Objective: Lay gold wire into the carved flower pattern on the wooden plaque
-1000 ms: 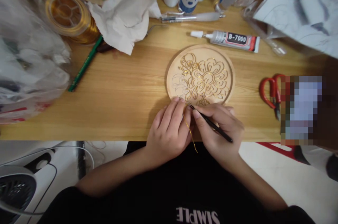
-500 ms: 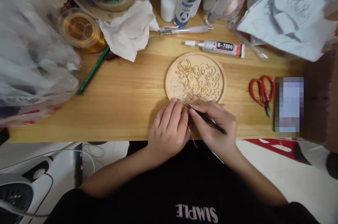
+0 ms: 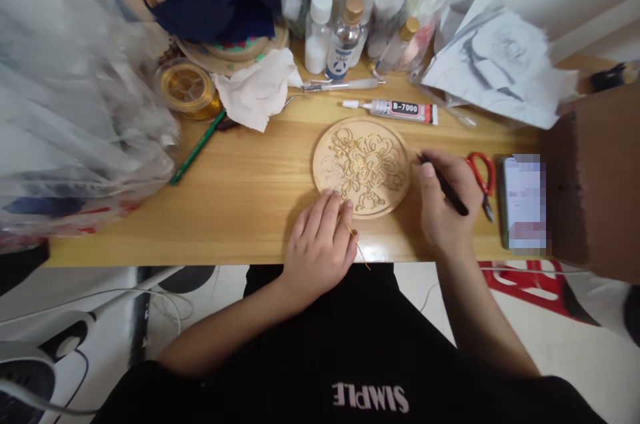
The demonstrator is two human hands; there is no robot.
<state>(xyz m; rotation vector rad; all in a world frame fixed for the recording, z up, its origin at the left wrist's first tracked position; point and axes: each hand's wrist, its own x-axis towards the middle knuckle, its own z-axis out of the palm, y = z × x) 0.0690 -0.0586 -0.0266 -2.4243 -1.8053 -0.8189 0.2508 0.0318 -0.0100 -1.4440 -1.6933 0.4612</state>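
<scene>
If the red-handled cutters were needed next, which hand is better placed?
Probably the right hand: it is beside the red-handled cutters, though it holds a black tool. The left hand is farther off, at the near edge of the round board, by the gold wire.

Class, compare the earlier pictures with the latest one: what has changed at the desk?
The right hand has moved rightward, off the near edge of the wooden disc, toward the red-handled pliers. It keeps hold of the black tool; nothing was visibly let go. The left hand stays at the disc's near edge, gold wire trailing beside it. The glue tube lies as before.
</scene>
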